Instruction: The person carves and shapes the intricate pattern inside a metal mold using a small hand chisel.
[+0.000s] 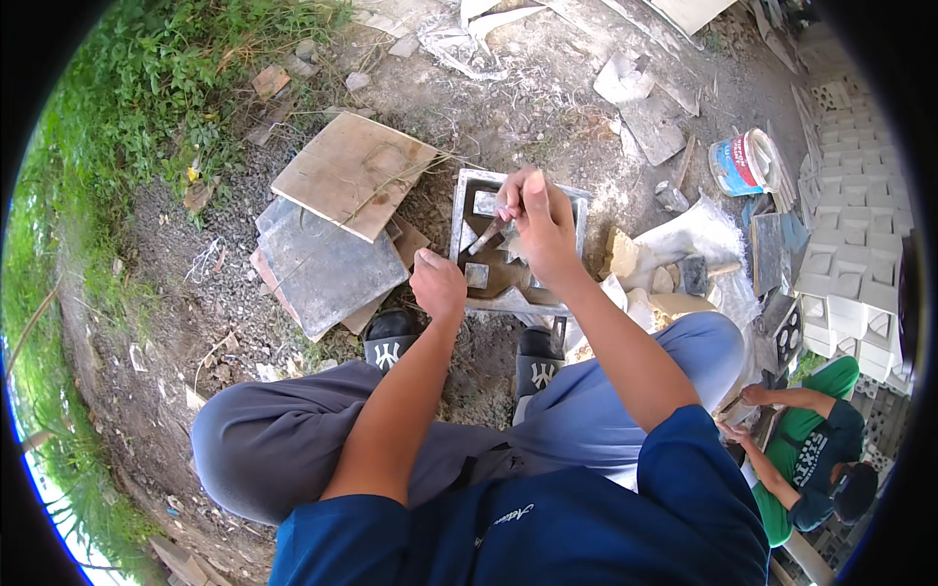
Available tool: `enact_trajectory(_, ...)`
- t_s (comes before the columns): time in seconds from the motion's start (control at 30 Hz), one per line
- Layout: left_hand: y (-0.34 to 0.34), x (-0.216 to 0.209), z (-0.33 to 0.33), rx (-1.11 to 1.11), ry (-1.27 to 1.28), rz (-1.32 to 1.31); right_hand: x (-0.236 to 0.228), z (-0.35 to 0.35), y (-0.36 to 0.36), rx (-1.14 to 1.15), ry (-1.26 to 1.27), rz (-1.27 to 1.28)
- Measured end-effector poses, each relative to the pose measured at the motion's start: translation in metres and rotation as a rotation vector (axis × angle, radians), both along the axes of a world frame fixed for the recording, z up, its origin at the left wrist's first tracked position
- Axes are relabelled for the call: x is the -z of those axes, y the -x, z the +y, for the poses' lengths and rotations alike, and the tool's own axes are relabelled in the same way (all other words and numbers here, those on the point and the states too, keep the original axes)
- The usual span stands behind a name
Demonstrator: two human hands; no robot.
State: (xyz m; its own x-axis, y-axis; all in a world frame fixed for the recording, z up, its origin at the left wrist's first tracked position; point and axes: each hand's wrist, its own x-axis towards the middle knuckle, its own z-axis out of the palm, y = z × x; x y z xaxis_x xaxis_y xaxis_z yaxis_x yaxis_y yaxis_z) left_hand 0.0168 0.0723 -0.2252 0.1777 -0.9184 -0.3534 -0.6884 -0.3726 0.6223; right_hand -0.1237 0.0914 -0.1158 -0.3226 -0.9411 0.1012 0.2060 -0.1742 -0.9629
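My left hand [438, 284] is closed in a fist by the near left corner of a grey metal mold frame [528, 308]. Whatever its fingers may hold is hidden. Above the frame, my right hand [543, 227] is closed around a slim, short-handled tool [489, 236] that looks like a small brush. Its tip points down and left into the frame. Inside the frame are light raised blocks, and a brown surface shows between them. The right wrist and fingers hide part of the frame's right side.
Left of the frame lie stacked flat boards, a brown one [354, 174] over a grey one [327, 269]. A plastic sheet [699, 239] with pale lumps is at the right. Beyond are a bucket [747, 164] and stacked pale blocks [860, 215]. Another person [806, 454] sits lower right.
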Motion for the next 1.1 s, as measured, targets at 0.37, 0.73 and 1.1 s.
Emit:
enact_trajectory(0.37,-0.001,0.008,0.0,-0.069,0.044,-0.027,-0.013,0.029,-0.028,-0.127,0.082,0.064)
enact_trajectory(0.73,-0.001,0.003,-0.002,-0.025,0.006,-0.048,-0.021,0.037,-0.021,-0.195,0.093,0.137)
enact_trajectory(1.1,0.005,-0.001,0.0,0.021,-0.015,-0.039,-0.016,0.024,0.008,-0.112,0.018,0.045)
